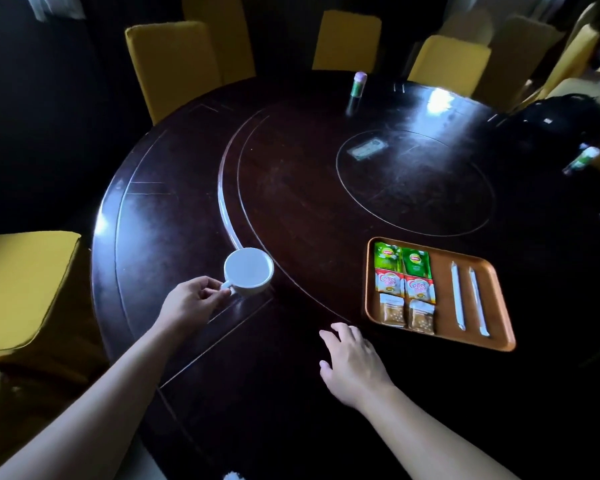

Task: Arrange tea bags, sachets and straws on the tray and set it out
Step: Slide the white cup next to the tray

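An orange-brown tray point(444, 296) lies on the dark round table at the right. Its left half holds two green tea bags point(402, 261), two red-and-white creamer sachets point(405, 287) below them, and two brown sugar sachets point(406, 315) nearest me. Two wrapped white straws point(466, 299) lie side by side on its right half. My left hand point(193, 301) pinches the handle of an empty white cup point(248, 270) standing on the table left of the tray. My right hand point(352, 365) hovers flat with fingers spread, just short of the tray's near left corner, holding nothing.
The table point(187, 220) has a raised turning centre point(326, 188). A small green bottle with a pale cap point(357, 84) stands at the far side. A dark bag point(555, 119) and another bottle point(581, 161) sit at far right. Yellow chairs point(168, 60) ring the table.
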`<state>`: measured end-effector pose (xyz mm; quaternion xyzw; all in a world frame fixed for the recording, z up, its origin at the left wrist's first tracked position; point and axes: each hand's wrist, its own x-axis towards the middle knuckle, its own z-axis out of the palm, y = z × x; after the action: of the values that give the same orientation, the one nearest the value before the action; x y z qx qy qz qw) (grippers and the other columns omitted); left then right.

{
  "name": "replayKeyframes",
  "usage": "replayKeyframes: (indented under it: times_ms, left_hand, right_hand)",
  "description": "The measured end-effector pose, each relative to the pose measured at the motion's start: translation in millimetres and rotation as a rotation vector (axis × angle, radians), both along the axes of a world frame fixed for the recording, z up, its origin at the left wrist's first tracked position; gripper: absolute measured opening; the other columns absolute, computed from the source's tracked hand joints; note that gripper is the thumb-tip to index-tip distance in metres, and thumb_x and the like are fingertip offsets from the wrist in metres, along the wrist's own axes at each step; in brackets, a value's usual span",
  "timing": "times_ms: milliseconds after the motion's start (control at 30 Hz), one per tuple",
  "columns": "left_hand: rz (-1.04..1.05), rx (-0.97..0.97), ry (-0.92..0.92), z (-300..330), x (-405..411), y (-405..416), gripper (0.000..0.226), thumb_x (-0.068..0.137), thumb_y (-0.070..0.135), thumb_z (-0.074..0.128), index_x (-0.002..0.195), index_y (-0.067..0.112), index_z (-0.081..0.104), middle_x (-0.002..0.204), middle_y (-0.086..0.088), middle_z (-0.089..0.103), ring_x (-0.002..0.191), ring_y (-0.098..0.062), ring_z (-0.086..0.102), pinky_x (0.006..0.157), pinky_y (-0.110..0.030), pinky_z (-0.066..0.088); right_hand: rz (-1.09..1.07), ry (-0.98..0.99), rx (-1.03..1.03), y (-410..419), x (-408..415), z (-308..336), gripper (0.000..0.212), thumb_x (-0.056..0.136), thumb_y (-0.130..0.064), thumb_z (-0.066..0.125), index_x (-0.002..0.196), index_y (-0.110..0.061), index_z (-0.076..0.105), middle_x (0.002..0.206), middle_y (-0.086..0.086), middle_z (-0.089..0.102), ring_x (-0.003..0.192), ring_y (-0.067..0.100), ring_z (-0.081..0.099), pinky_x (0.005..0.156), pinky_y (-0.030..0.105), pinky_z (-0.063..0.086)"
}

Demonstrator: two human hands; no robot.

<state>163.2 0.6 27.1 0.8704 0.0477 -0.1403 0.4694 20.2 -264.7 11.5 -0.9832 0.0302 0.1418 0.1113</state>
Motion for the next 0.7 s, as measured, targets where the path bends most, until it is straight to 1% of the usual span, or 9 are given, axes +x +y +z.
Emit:
replayKeyframes:
  times_ms: [67,133,200,333,433,467,567,700]
  left_hand:
    - [-0.051,0.011,-0.007,4.9,-0.4,-20.1,0.012,0.084,0.035,0.075,0.08,0.024,0.072,0.073,0.002,0.077,0.064,-0.018,0.068,0.059,-0.026,0.048]
    - [-0.09,0.012,-0.018,6.9,-0.9,-40.0,0.014,0.082,0.039,0.076,0.08,0.026,0.072,0.072,0.005,0.077,0.069,-0.019,0.072,0.065,-0.029,0.052]
    - [-0.124,0.01,-0.023,7.7,-1.7,-59.1,0.017,0.081,0.041,0.076,0.079,0.025,0.072,0.07,0.007,0.076,0.067,-0.015,0.072,0.067,-0.031,0.054]
    - [-0.179,0.0,-0.034,10.1,-5.6,-97.9,0.018,0.082,0.04,0.076,0.078,0.023,0.072,0.068,0.004,0.075,0.051,-0.005,0.059,0.056,-0.025,0.046]
    - [-0.22,-0.003,-0.014,9.5,-7.2,-123.5,0.019,0.082,0.039,0.076,0.082,0.021,0.072,0.071,0.003,0.077,0.052,-0.001,0.062,0.049,-0.016,0.045]
    - [-0.232,0.004,-0.012,8.4,-6.7,-130.7,0.019,0.082,0.04,0.076,0.082,0.021,0.072,0.073,0.004,0.077,0.055,-0.003,0.065,0.051,-0.016,0.047]
    - [-0.257,0.034,-0.023,5.2,-3.6,-148.4,0.019,0.081,0.042,0.076,0.081,0.024,0.071,0.072,0.006,0.076,0.067,-0.013,0.073,0.064,-0.027,0.053]
    - [-0.276,0.059,-0.027,-0.2,0.8,-162.5,0.016,0.081,0.04,0.075,0.08,0.025,0.071,0.071,0.005,0.076,0.068,-0.015,0.073,0.066,-0.03,0.055]
  right_hand:
    - [-0.027,0.005,-0.003,-9.9,-12.5,0.1,0.05,0.094,-0.035,0.053,0.141,-0.02,0.042,0.15,0.005,0.034,0.138,0.025,0.031,0.113,0.042,0.035]
    - [-0.056,-0.001,-0.01,-19.2,-23.6,1.0,0.046,0.094,-0.035,0.053,0.137,-0.02,0.046,0.149,0.006,0.036,0.135,0.026,0.035,0.11,0.043,0.037]
    - [-0.089,-0.013,-0.017,-28.2,-32.9,2.1,0.045,0.094,-0.035,0.052,0.135,-0.02,0.047,0.147,0.005,0.038,0.133,0.026,0.037,0.108,0.043,0.039]
    - [-0.166,-0.049,-0.025,-47.2,-48.4,3.8,0.045,0.093,-0.035,0.052,0.135,-0.022,0.046,0.143,0.003,0.041,0.129,0.025,0.04,0.104,0.039,0.042]
    - [-0.219,-0.062,-0.023,-61.0,-56.2,5.8,0.045,0.093,-0.035,0.053,0.135,-0.022,0.046,0.14,0.003,0.044,0.127,0.025,0.042,0.101,0.038,0.043]
    - [-0.227,-0.059,-0.023,-65.1,-57.9,6.1,0.045,0.093,-0.036,0.053,0.136,-0.021,0.046,0.139,0.003,0.044,0.126,0.024,0.042,0.1,0.038,0.043]
    - [-0.232,-0.049,-0.012,-75.0,-62.4,5.5,0.045,0.094,-0.036,0.052,0.136,-0.021,0.047,0.137,0.002,0.046,0.124,0.024,0.043,0.099,0.037,0.044]
    - [-0.195,-0.032,0.001,-81.5,-66.3,3.1,0.049,0.094,-0.034,0.052,0.14,-0.021,0.043,0.138,0.0,0.044,0.126,0.023,0.041,0.101,0.037,0.043]
